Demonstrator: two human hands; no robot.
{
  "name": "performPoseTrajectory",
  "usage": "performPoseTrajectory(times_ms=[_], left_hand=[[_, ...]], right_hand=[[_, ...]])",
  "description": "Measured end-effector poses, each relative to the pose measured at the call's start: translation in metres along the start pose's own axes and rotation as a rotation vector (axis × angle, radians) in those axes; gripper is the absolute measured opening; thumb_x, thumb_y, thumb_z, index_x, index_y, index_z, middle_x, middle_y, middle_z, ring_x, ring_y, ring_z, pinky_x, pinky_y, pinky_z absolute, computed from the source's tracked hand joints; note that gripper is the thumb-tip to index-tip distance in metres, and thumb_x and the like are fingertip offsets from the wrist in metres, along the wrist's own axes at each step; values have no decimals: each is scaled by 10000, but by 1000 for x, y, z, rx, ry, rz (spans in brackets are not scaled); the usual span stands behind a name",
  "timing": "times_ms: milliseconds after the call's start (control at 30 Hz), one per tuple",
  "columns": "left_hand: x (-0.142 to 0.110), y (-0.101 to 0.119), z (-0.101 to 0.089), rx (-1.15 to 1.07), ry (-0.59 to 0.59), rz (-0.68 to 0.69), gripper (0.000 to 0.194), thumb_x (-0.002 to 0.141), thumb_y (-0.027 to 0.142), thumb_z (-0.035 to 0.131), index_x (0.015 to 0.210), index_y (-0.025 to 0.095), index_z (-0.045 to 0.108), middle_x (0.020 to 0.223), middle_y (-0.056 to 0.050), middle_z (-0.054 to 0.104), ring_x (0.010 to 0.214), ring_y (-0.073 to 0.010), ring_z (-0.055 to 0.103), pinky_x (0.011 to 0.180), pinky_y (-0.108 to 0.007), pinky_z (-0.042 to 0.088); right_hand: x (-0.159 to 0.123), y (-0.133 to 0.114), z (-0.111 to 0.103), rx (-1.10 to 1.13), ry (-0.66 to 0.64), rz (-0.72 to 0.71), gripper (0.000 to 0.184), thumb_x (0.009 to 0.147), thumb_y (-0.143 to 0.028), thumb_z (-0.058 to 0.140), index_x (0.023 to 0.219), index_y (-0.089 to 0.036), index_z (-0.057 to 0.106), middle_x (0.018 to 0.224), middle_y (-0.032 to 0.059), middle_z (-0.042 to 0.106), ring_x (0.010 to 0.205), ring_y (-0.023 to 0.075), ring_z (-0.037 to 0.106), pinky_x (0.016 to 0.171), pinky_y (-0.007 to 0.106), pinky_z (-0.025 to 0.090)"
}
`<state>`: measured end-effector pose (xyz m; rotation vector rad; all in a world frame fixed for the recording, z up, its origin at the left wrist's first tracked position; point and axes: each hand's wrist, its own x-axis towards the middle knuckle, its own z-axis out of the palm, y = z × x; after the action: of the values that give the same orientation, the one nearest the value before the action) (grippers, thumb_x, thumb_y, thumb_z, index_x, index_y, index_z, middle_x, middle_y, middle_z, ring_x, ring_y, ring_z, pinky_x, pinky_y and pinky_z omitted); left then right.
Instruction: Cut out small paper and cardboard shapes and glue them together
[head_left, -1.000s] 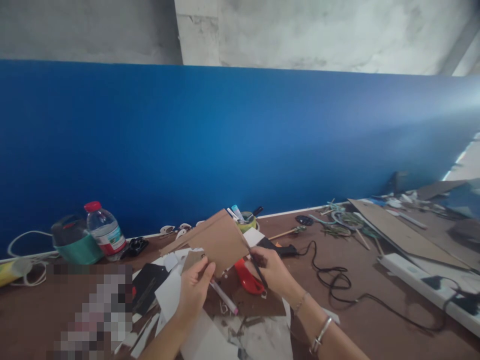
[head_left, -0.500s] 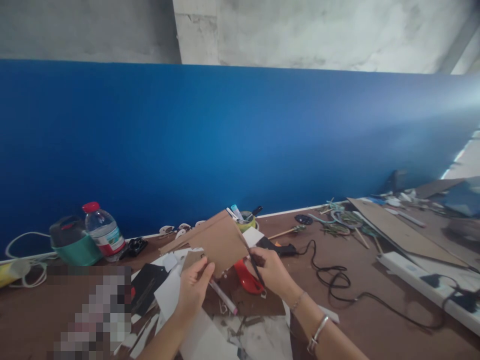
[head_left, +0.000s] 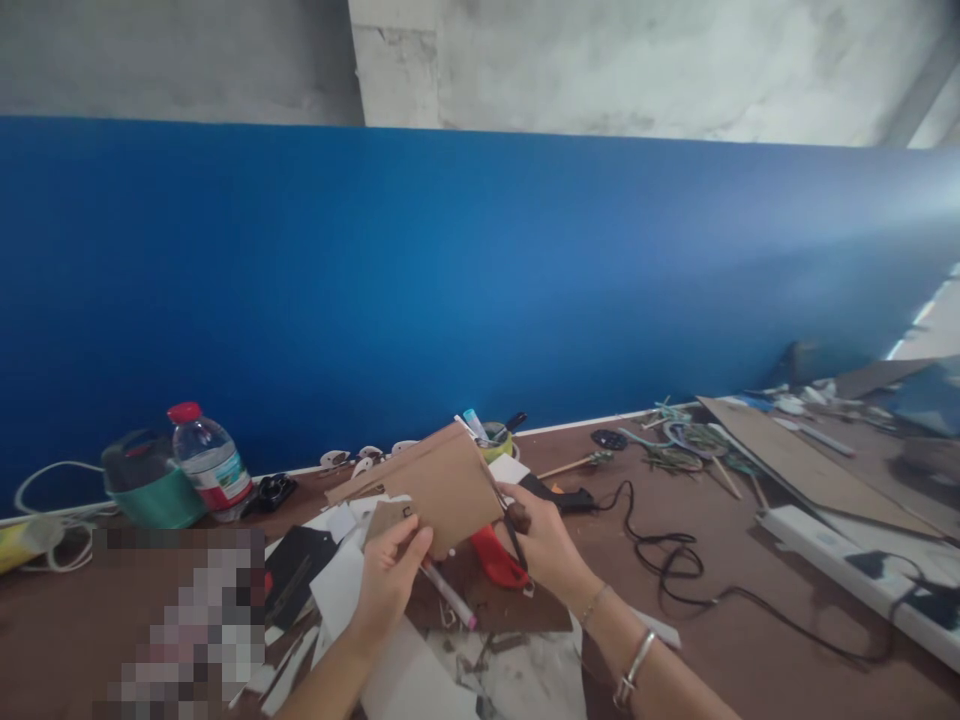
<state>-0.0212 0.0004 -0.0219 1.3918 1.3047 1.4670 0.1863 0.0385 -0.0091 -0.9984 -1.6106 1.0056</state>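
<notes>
My left hand (head_left: 391, 575) pinches the lower edge of a brown cardboard piece (head_left: 446, 487) between thumb and fingers, holding it tilted above the clutter. A small part of the board near that thumb bears a dark printed mark. At the board's right edge, my right hand (head_left: 547, 540) is closed round dark-handled scissors (head_left: 516, 530); their blades are mostly hidden by the hand and board. Below the hands lie a red tool (head_left: 499, 560), only partly visible, and a white marker with a pink end (head_left: 454, 597).
White paper sheets (head_left: 412, 660) and scraps cover the near table. Behind stand a red-capped bottle (head_left: 211, 465) and a yellow-green pen holder (head_left: 499, 448). To the right are a black glue gun (head_left: 562, 495) with its cable, a white power strip (head_left: 832, 570) and a long cardboard sheet (head_left: 810, 465).
My right fingers have shifted on the scissors, and a handle loop now shows more clearly. The cardboard has moved slightly right; my left hand keeps its hold.
</notes>
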Motion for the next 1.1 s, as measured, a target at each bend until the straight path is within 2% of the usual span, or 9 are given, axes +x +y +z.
performPoseTrajectory(times_ms=[133, 267, 433, 733, 833, 967, 1100], left_hand=[[1, -5, -1, 2, -28, -5, 268, 792, 407, 591, 692, 159, 617, 571, 4, 582, 543, -135, 500, 523, -213, 390], [1, -5, -1, -4, -65, -5, 279, 795, 420, 589, 708, 158, 621, 603, -4, 605, 565, -142, 525, 529, -215, 396], [0, 1, 0, -7, -57, -16, 297, 777, 427, 612, 661, 155, 598, 555, 12, 564, 526, -124, 493, 501, -208, 376], [1, -2, 1, -130, -15, -70, 289, 715, 431, 676, 751, 145, 681, 582, -4, 620, 523, -145, 554, 499, -229, 429], [3, -7, 0, -172, 89, -72, 344, 685, 445, 704, 846, 142, 701, 692, -38, 679, 607, -171, 596, 564, -253, 470], [8, -11, -2, -248, 313, -8, 449, 693, 483, 688, 994, 150, 688, 923, -85, 698, 796, -209, 632, 706, -293, 496], [11, -12, -5, -231, 472, -28, 522, 734, 516, 636, 1115, 160, 639, 806, -45, 677, 701, -180, 607, 663, -292, 489]], right_hand=[[1, 0, -1, 1, 3, 38, 496, 686, -202, 636, 1176, -150, 581, 528, -74, 465, 483, 87, 403, 463, 187, 347], [0, 0, -3, 35, 11, 27, 528, 669, -180, 635, 1192, -160, 567, 565, -63, 508, 513, 95, 436, 487, 190, 368], [0, 0, -4, 64, -15, 13, 465, 669, -179, 635, 1131, -147, 603, 582, -46, 541, 531, 104, 466, 505, 198, 392], [0, -3, -2, 29, -32, -32, 339, 683, -230, 659, 1007, -127, 673, 605, -11, 602, 588, 141, 540, 593, 240, 462], [0, -9, -2, 61, -83, -11, 312, 691, -268, 667, 973, -137, 677, 684, 13, 638, 632, 153, 565, 620, 253, 469], [1, -17, -7, 51, -213, 20, 283, 676, -296, 699, 910, -138, 677, 707, 15, 620, 661, 155, 554, 636, 259, 457], [2, -19, -12, 8, -273, 59, 274, 625, -304, 740, 832, -134, 680, 641, -11, 567, 591, 124, 497, 551, 228, 413]])
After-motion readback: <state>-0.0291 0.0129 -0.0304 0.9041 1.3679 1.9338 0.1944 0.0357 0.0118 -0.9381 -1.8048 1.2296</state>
